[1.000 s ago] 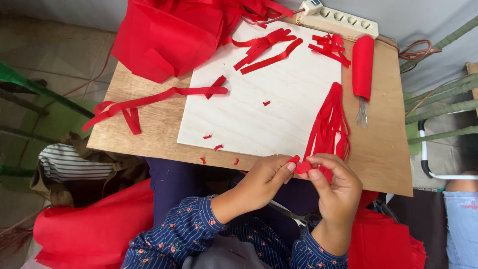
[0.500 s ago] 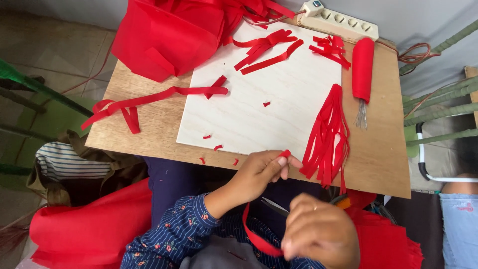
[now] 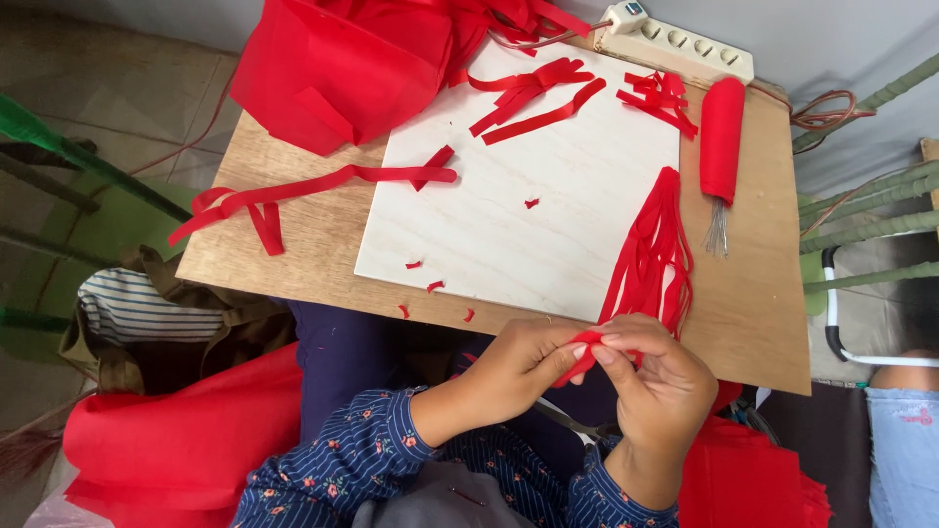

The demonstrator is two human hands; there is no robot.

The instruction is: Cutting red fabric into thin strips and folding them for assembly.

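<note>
Your left hand (image 3: pixel 523 367) and right hand (image 3: pixel 655 386) meet at the near edge of the wooden table (image 3: pixel 763 293), fingertips of both pinched shut on a red strip (image 3: pixel 584 362). Just beyond them, a bundle of red strips (image 3: pixel 653 249) lies on the pale board (image 3: pixel 548 225), its near end reaching your fingers.

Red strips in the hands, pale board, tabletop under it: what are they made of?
Thin red strips: likely non-woven fabric or soft felt-like sheet, matte; they drape and curl limply, and both the left hand and right hand pinch one strip end.
Pale square board: looks like light wood or plywood, faint grain, smooth.
Brown table top: wood or wood veneer, darker visible grain.
</note>
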